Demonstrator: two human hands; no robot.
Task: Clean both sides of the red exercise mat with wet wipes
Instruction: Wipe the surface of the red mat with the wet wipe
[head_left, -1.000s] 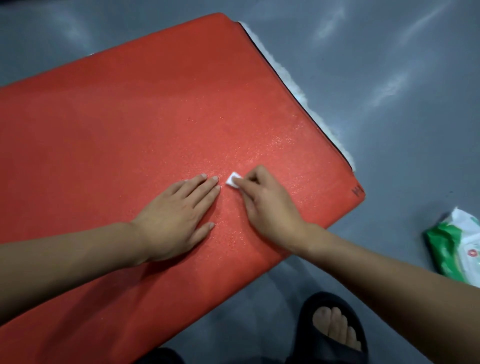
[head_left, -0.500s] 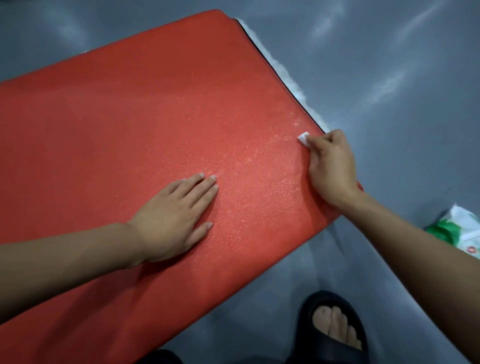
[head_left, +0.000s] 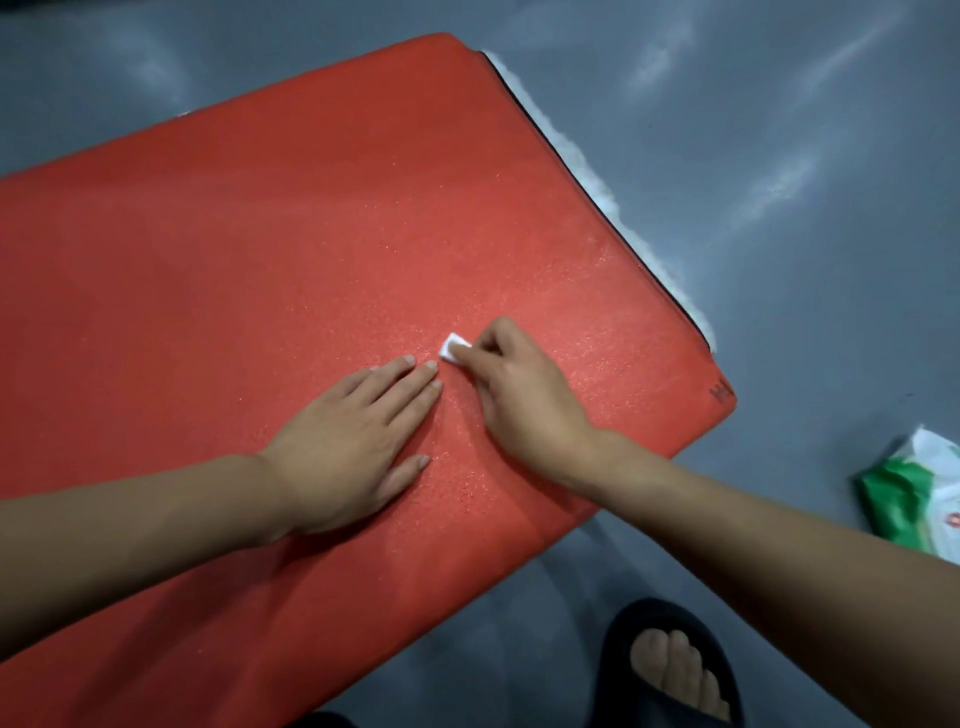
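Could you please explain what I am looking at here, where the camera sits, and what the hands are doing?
There is no machine here: a person wears one wide-angle camera on the head, so you look forward and down along their own arms. A red exercise mat lies on a grey floor, with a white fluffy strip showing along its far right edge. The left hand lies flat on the mat with straight fingers. The right hand pinches a small folded white wipe against the mat, just beyond the left fingertips. At the right edge lies a green and white pack of wipes. At the bottom you see the person's foot in a dark sandal.
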